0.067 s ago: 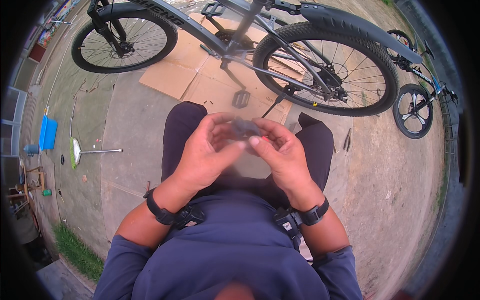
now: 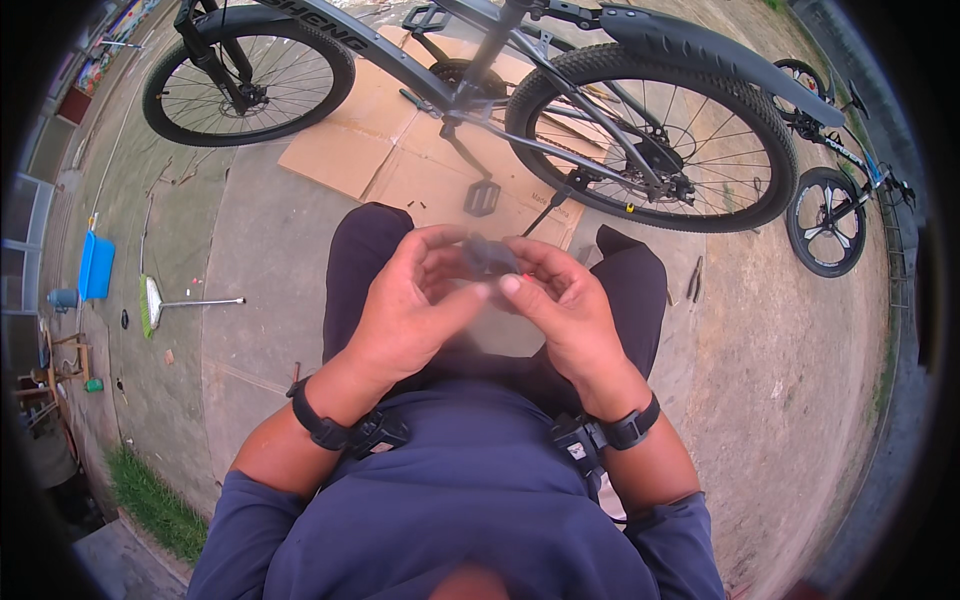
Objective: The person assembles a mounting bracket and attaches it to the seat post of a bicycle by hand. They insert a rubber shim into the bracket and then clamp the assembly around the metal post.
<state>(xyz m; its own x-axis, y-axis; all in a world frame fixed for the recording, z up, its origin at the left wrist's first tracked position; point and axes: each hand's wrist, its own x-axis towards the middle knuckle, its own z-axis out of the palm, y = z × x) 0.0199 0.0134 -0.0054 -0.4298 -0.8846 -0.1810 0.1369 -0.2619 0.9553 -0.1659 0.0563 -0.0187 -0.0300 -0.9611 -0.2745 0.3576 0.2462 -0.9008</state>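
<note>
Between my two hands, in front of my lap, is a small dark grey part (image 2: 490, 257), blurred, its kind not clear. My left hand (image 2: 425, 295) curls around its left side, thumb and fingertips closed on it. From the other side my right hand (image 2: 560, 300) pinches it between thumb and fingers. A small red bit (image 2: 528, 279) shows by the right thumb; whether it belongs to the grey part I cannot tell. Ahead of my hands stands a grey bicycle (image 2: 470, 95), with its crank and pedal (image 2: 482, 198) nearest to them.
Flattened cardboard (image 2: 345, 150) lies under the bicycle, with a kickstand (image 2: 552, 208) reaching down onto it. Pliers (image 2: 694, 280) lie on the ground to the right. A second bicycle (image 2: 828, 220) stands farther right. At left are a broom (image 2: 152, 303) and a blue basin (image 2: 96, 266).
</note>
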